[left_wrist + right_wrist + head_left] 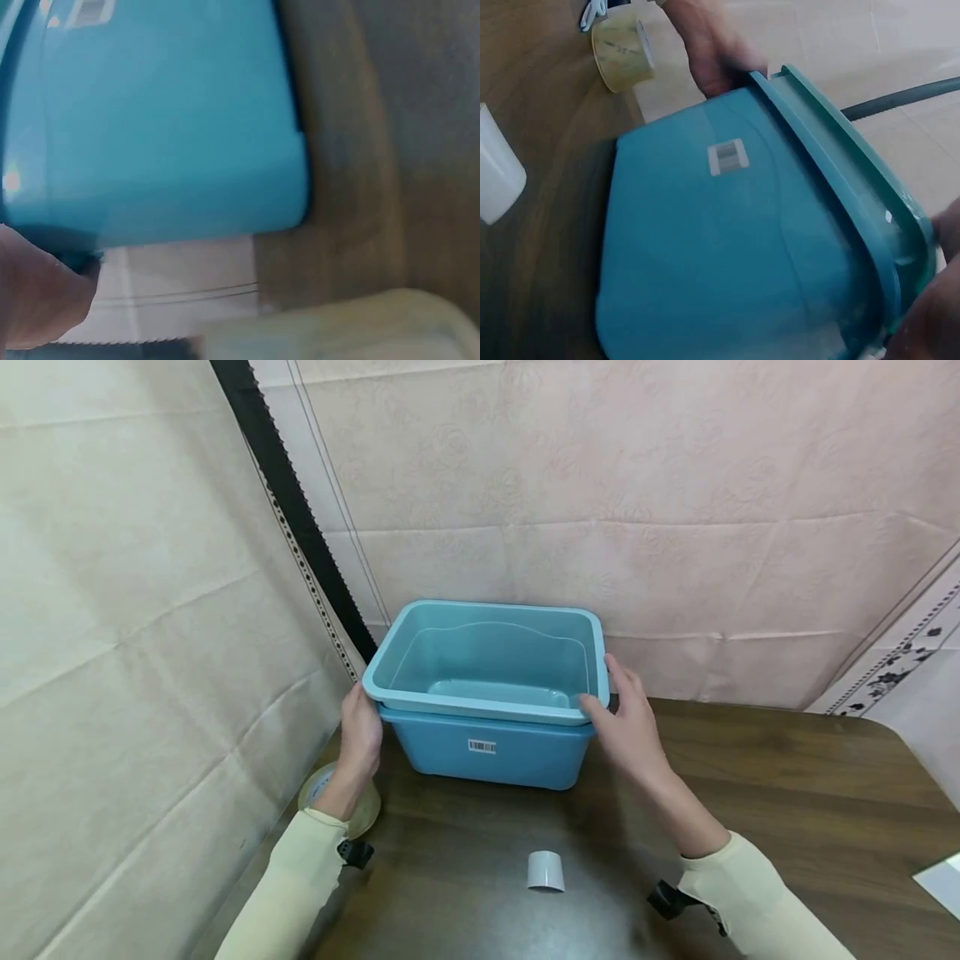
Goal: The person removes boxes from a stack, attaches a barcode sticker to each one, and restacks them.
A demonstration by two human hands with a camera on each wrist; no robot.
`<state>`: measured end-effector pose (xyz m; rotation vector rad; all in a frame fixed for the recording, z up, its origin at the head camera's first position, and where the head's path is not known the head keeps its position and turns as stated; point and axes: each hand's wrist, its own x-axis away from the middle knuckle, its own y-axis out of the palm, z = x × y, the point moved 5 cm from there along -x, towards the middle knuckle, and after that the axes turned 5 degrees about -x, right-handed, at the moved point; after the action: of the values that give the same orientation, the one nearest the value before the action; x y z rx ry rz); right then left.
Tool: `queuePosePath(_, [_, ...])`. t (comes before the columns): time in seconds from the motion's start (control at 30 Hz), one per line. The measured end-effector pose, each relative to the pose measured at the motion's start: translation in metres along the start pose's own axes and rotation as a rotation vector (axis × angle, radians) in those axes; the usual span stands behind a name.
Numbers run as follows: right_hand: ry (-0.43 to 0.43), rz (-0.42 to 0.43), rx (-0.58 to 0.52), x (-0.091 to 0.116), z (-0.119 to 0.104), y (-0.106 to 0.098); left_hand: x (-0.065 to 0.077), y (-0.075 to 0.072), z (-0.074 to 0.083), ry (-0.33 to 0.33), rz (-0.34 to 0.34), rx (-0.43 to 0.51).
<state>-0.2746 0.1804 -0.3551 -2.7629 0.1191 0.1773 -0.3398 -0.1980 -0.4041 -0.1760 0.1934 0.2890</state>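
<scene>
Two blue plastic bins stand nested at the back of the table: a lighter upper bin (487,652) inside a darker lower bin (442,756) with a barcode sticker (482,746) on its front. Nothing lies in the upper bin. My left hand (361,732) grips the left end at the rims. At the opposite end my right hand (632,733) holds the upper rim, thumb over the top edge and fingers along the outer side. The right wrist view shows a narrow gap between the two rims (832,180).
A wide roll of clear tape (367,810) lies beneath my left wrist. In front of the bins is a short white cylinder (545,871). Cloth-covered walls (637,568) rise behind and to the left. A white sheet corner (941,885) shows at the right.
</scene>
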Motion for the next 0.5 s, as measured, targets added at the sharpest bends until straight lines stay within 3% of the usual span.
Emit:
queuePosePath(0.17, [-0.058, -0.04, 0.096, 0.003, -0.002, -0.028, 0.002, -0.008, 0.016, 0.002, -0.017, -0.024])
queuePosePath(0.27, [-0.111, 0.02, 0.172, 0.014, -0.002, -0.047, 0.01, -0.017, 0.033, 0.088, 0.042, -0.064])
queuePosePath(0.33, [-0.148, 0.059, 0.219, 0.025, 0.0, -0.057, 0.02, -0.021, 0.049, 0.21, 0.087, -0.103])
queuePosePath(0.5, [-0.25, 0.04, 0.354, 0.054, 0.012, -0.063, 0.06, -0.009, 0.097, 0.689, 0.146, -0.235])
